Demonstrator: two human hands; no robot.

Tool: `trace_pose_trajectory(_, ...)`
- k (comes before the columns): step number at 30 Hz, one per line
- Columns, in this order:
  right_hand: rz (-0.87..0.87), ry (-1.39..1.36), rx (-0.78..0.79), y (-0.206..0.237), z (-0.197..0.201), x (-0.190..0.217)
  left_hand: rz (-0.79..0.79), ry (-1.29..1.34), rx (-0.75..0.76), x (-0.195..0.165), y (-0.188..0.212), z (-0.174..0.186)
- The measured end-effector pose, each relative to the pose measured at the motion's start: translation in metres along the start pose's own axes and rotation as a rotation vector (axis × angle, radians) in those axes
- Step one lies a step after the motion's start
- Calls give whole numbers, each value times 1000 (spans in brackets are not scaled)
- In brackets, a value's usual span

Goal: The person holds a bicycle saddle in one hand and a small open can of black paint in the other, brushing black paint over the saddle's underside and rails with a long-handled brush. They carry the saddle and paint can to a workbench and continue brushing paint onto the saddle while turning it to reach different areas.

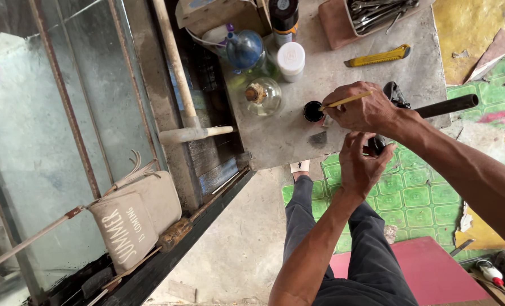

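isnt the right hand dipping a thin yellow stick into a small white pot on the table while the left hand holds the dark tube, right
Not quite: the small pot is black, not white, as the head view shows. The rest stands: the right hand dips a thin yellow stick into it on the table, while the left hand holds the dark tube.

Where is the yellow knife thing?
The yellow utility knife lies near the far edge of the grey table, beyond the right hand, beside the tray of metal tools.
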State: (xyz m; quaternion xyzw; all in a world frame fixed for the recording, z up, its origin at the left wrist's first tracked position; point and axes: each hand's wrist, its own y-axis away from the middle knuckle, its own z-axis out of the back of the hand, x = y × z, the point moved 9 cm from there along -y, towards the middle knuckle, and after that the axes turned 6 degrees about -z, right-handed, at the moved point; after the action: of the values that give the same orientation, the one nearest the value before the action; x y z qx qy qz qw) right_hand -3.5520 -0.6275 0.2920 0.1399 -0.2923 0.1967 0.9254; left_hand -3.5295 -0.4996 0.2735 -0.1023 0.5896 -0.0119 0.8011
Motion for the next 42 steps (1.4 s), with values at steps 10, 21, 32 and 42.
trace_pose_trajectory(10, -34, 63, 54, -3, -18, -10, 38, 1, 34, 5, 3, -6)
trace_pose_trajectory(21, 44, 46, -59, 4, -14, -11, 22, 3, 34, -4, -2, 0)
trace_pose_trajectory(32, -32, -18, -76, 11, 4, -4, 79, 150, 30, 6, -1, -6)
trace_pose_trajectory(42, -311, -1267, -587, 122, 66, -90, 169, -19, 81, 30, -18, 6)
